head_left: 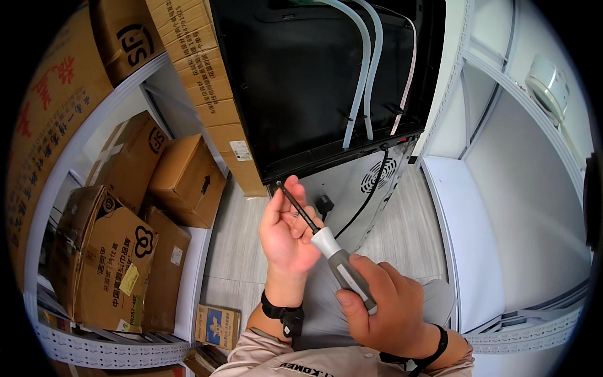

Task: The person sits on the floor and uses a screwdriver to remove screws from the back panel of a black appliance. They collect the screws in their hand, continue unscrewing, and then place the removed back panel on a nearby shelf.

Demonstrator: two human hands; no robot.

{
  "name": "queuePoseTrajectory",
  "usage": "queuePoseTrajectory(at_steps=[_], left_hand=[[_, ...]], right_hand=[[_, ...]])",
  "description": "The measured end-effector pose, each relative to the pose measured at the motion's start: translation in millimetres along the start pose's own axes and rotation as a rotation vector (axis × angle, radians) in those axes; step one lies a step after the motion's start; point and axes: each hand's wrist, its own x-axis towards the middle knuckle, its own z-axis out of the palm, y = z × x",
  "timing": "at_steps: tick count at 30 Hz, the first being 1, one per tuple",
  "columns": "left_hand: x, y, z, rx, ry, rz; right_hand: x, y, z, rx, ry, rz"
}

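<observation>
My right hand point(386, 305) is wrapped around the grey and white handle of a screwdriver point(348, 270). Its dark shaft slants up and left over my left palm. My left hand point(286, 232) is turned palm up, its thumb and fingers bent around the front of the shaft. A tiny shiny piece shows at the tip, too small to name. Just beyond the tip is the lower edge of a tall black appliance point(301, 81), its back panel open to view. Pale blue tubes point(364, 69) run down inside it, above a grey metal lower panel point(352, 201).
A black power cord point(370, 195) and its plug point(324, 204) hang against the lower panel. Cardboard boxes point(119, 257) fill the shelf at left, and a tall carton point(204, 75) stands beside the appliance. A white shelf point(465, 232) is at right. A small box point(217, 327) lies lower left.
</observation>
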Motion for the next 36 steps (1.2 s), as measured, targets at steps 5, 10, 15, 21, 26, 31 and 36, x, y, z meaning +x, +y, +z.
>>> queuePoseTrajectory(at_steps=[5,10,15,21,26,31,36], left_hand=[[5,6,1,-0.027,-0.004,-0.012],[2,1,4,-0.031,0.030,0.026],[4,-2,8,-0.038,0.055,0.023],[4,2,6,-0.041,0.048,0.022],[4,2,4,-0.060,0.018,0.009],[3,1,3,-0.019,-0.025,0.022],[2,-1,-1,-0.033,-0.050,-0.002]], right_hand=[[0,2,3,0.069,-0.008,0.008],[-3,7,13,0.034,0.059,-0.031],[-8,8,11,-0.034,0.047,-0.032],[-9,0,1,-0.099,0.019,-0.096],[-19,5,-2,-0.106,0.091,-0.121],[-29,15,-7,-0.050,0.139,-0.075],[-37,23,-12,0.036,0.143,-0.026]])
